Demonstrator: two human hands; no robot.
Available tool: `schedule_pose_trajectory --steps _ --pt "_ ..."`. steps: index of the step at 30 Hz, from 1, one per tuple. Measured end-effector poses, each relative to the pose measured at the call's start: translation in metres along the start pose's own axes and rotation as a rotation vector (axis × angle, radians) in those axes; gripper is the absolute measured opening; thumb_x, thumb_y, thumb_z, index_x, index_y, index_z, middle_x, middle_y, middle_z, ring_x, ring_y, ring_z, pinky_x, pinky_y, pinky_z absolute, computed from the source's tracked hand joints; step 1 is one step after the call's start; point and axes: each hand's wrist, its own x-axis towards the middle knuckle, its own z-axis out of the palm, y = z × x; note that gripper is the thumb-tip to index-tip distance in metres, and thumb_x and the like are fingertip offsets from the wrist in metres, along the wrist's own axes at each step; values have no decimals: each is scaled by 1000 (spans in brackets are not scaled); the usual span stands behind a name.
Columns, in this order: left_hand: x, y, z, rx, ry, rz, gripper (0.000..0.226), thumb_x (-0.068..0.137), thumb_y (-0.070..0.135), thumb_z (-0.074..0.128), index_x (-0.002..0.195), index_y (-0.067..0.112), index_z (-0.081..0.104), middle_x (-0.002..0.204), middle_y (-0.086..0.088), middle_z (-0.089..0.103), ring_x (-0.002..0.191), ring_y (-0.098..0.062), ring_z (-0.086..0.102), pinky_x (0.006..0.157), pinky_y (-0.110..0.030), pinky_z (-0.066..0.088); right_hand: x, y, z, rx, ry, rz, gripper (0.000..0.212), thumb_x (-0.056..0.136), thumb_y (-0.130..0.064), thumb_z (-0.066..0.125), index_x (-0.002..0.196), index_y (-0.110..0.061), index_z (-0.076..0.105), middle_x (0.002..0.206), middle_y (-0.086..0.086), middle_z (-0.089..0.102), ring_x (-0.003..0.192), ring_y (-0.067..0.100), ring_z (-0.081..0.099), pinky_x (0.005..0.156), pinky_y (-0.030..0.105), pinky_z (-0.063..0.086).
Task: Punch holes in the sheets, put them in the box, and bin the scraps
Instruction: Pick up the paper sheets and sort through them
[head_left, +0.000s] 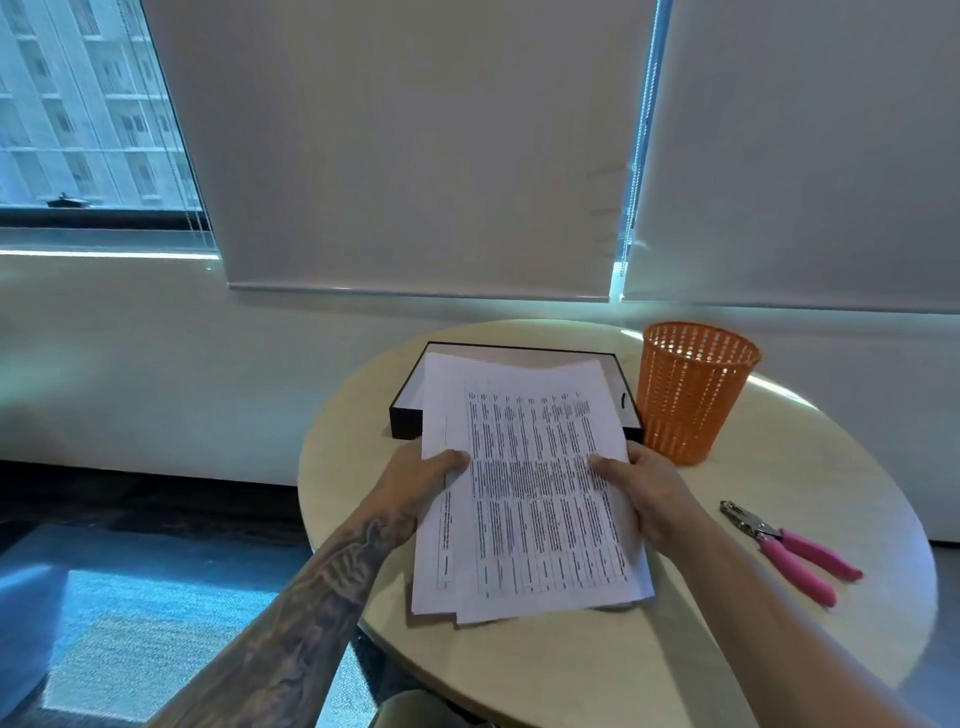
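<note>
1. A loose stack of white printed paper sheets (530, 488) is the centre of the work. It is held just above the near part of the table, its far edge reaching over the box, its near edge fanned so that several corners show unevenly.
2. The left hand (415, 483) grips the stack's left edge, thumb on top and the other fingers hidden beneath. The right hand (639, 493) does the same on the right edge. Both are closed on the paper. A two-sided hold like this probably serves to keep a floppy, uneven stack together while it is carried or squared.
3. The sheets carry a dense table of small dark print in columns, with a line of text running along the left margin. None of it is legible, and I can see no punched holes from here.
4. The shallow black rectangular box (410, 410) lies open behind the stack, likely ready to receive it.
5. An orange plastic mesh wastebasket (691, 395) stands just beside the box's right side, handy for scraps.
6. A metal hole punch with pink handles (795, 551) lies on the table to the right, apart from both hands.
7. All rest on a round pale beige table (727, 649). No brand marks are visible.
</note>
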Motion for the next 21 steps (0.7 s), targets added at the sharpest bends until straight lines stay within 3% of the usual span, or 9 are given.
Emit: schedule_pose_trajectory --steps 4,8,12,17,19,21 --pt "9 34 -3 -36 97 219 20 89 9 72 106 18 71 94 6 77 82 -13 74 70 -25 59 -14 -39 2 -23 61 -270 25 93 -11 69 118 -13 69 103 5 79 91 21 77 79 38 60" --pt "13 60 -1 -100 143 314 19 88 9 71 94 27 72 94 7 77 84 -13 73 68 -27 58 -20 -63 4 11 73 -411 29 93 -11 68 122 -12 66 107 3 78 93 19 77 78 38 61" --pt "14 41 4 -82 177 304 20 87 8 72 94 26 73 92 6 77 86 -15 72 70 -27 56 -20 -38 8 -11 99 -399 31 92 -8 70 123 -13 65 105 1 78 96 19 76 82 36 61" --pt "10 13 15 -92 167 248 21 91 5 67 103 22 70 88 14 72 78 2 68 62 -11 53 -18 4 11 -44 95 -356 38 94 -9 68 131 -12 61 118 1 75 111 21 71 98 47 56" --pt "12 15 16 -106 179 241 19 92 6 66 99 23 70 89 13 73 79 1 70 68 -16 56 -17 5 11 -67 93 -366 46 93 -18 71 137 -15 56 125 1 72 116 19 68 99 47 55" --pt "15 20 15 -159 212 224 15 92 8 66 104 18 70 98 3 75 86 -11 72 76 -28 58 -15 4 10 -53 126 -357 55 91 -21 74 140 -17 49 129 1 67 117 17 66 97 41 55"
